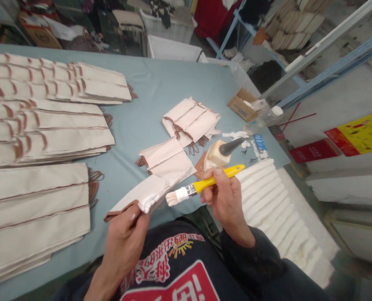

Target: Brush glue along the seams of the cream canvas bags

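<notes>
My left hand (pixel 125 236) is closed on the near end of a cream paper bag (pixel 142 194) with a brown handle, held tilted above the table edge; its upper flap looks wet and shiny. My right hand (pixel 225 194) grips a yellow-handled brush (pixel 201 186) whose white bristles touch the bag's flap. Just behind the brush stands a glue bottle (pixel 219 152) with a dark nozzle.
Rows of flat cream bags (pixel 44 125) cover the left of the blue table (pixel 154 90). Two small bag piles (pixel 190 121) lie mid-table. A cardboard box (pixel 242 106) and plastic bottle (pixel 266 117) sit at the right edge. White folded strips (pixel 267 188) lie beside my right arm.
</notes>
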{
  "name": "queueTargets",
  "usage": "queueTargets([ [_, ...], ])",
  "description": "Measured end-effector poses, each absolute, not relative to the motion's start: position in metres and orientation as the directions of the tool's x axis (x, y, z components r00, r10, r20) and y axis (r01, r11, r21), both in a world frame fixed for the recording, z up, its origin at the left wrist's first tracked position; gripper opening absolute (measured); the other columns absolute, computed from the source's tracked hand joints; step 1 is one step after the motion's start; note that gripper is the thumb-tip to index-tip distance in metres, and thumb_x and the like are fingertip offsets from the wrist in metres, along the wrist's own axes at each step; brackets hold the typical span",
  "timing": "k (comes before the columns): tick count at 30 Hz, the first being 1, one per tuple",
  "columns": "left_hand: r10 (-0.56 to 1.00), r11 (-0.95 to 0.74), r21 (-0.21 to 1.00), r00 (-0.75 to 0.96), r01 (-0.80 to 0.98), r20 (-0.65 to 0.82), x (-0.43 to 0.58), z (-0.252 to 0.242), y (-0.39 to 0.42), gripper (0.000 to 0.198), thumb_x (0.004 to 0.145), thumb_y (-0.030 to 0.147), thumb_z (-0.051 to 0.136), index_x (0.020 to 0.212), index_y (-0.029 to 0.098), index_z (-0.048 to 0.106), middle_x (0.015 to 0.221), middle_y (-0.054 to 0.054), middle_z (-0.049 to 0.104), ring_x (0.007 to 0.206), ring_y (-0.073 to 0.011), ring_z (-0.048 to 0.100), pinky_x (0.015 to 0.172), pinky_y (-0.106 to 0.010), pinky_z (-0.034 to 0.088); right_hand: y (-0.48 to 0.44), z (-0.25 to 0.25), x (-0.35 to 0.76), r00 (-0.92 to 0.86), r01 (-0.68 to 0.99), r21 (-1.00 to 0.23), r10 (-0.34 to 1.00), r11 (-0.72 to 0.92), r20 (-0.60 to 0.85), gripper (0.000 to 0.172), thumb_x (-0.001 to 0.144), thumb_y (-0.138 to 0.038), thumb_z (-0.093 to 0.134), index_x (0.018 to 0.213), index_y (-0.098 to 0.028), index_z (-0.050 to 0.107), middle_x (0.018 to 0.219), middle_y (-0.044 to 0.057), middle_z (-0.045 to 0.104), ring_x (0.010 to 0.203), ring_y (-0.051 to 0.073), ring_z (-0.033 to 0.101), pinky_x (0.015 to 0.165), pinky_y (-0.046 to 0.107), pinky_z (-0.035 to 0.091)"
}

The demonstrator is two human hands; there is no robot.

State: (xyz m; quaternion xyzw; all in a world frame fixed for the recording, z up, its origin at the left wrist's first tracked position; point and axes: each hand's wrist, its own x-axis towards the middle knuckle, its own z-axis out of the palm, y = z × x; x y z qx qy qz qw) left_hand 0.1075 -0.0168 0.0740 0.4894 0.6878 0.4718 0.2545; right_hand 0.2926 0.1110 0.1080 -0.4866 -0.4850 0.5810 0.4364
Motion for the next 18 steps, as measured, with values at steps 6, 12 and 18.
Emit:
queueTargets([
  [6, 0.845, 0.367, 0.893, -0.308, -0.261, -0.438, 0.09, 0.093, 0.0, 0.033, 0.077, 0.047, 0.08, 0.089, 0.017, 0.075, 0.074, -0.003, 0.074, 0.065, -0.0198, 0.065, 0.059, -0.029, 0.054, 0.102, 0.122, 0.277, -0.154, -0.157, -0.986, 0.984, 0.065, 0.089, 0.046, 0.097, -0.062, 0.064, 0.076, -0.021, 0.066, 0.048, -0.007, 0.051, 0.036, 0.009, 0.048, 0.037, 0.02, 0.041],
  [12, 0.85, 0.41, 0.796, -0.128, -0.446, -0.51, 0.093, 0.11, -0.002, 0.039, 0.075, 0.049, 0.087, 0.096, 0.018, 0.077, 0.076, -0.005, 0.077, 0.065, -0.0214, 0.069, 0.064, -0.032, 0.059, 0.099, 0.111, 0.262, -0.248, -0.124, -0.935, 0.902, 0.332, 0.354, 0.038, 0.105, -0.054, 0.056, 0.087, -0.023, 0.07, 0.058, -0.005, 0.062, 0.045, 0.011, 0.06, 0.046, 0.024, 0.049],
  [18, 0.924, 0.346, 0.87, -0.034, -0.351, -0.381, 0.096, 0.113, -0.013, 0.029, 0.086, 0.045, 0.078, 0.099, 0.019, 0.081, 0.085, -0.008, 0.081, 0.082, -0.0264, 0.075, 0.078, -0.036, 0.062, 0.1, 0.103, 0.269, -0.403, 0.011, -0.762, 0.701, 0.647, 0.589, 0.033, 0.108, -0.042, 0.049, 0.094, -0.024, 0.072, 0.067, 0.001, 0.071, 0.056, 0.016, 0.068, 0.056, 0.031, 0.056],
])
